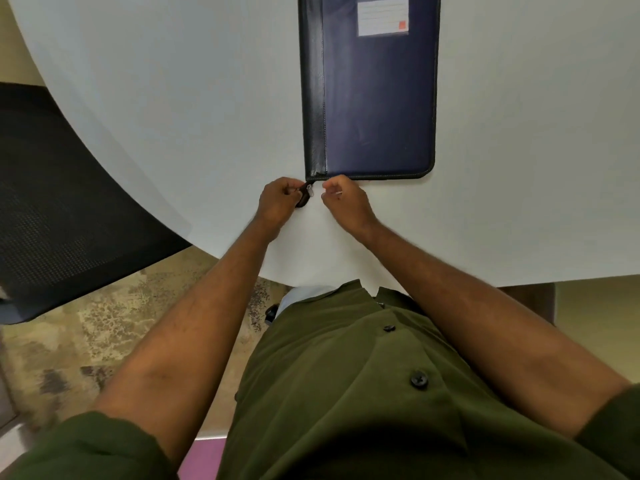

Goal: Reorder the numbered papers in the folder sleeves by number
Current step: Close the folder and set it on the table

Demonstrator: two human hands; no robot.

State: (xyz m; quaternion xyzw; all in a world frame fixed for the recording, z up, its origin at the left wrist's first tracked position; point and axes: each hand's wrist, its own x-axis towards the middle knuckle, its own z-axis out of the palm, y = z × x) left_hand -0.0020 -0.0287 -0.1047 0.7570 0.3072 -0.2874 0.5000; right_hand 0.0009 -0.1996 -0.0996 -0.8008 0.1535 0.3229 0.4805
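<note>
Olive-green shirt fabric (363, 393) with dark buttons fills the bottom of the view, and both bare forearms reach up from it toward the near short edge of the folder (379, 98). That folder is dark blue with a black spine strip along its left side and a zip running round its rim; it lies closed and flat on the white table (173, 98), its length running away from the person. On the cover, toward the far end, sits a pale label (382, 16) with a small orange square at one corner.

At the folder's near left corner the left hand (277, 200) has its fingers curled round a dark zip pull tab (304, 197), pinching it just off the corner where the zip track ends. Right of that corner, touching or nearly touching the folder's near edge, the right hand (346, 199) is also curled; a thin pale piece shows at its fingers, too small to identify, so I cannot tell whether it grips anything. The two hands are close together with a narrow gap between them.

Left of the folder, past the table's curved edge, stands a black mesh chair (62, 188). Below the table edge, a mottled beige floor (114, 306) shows between the chair and the shirt.
</note>
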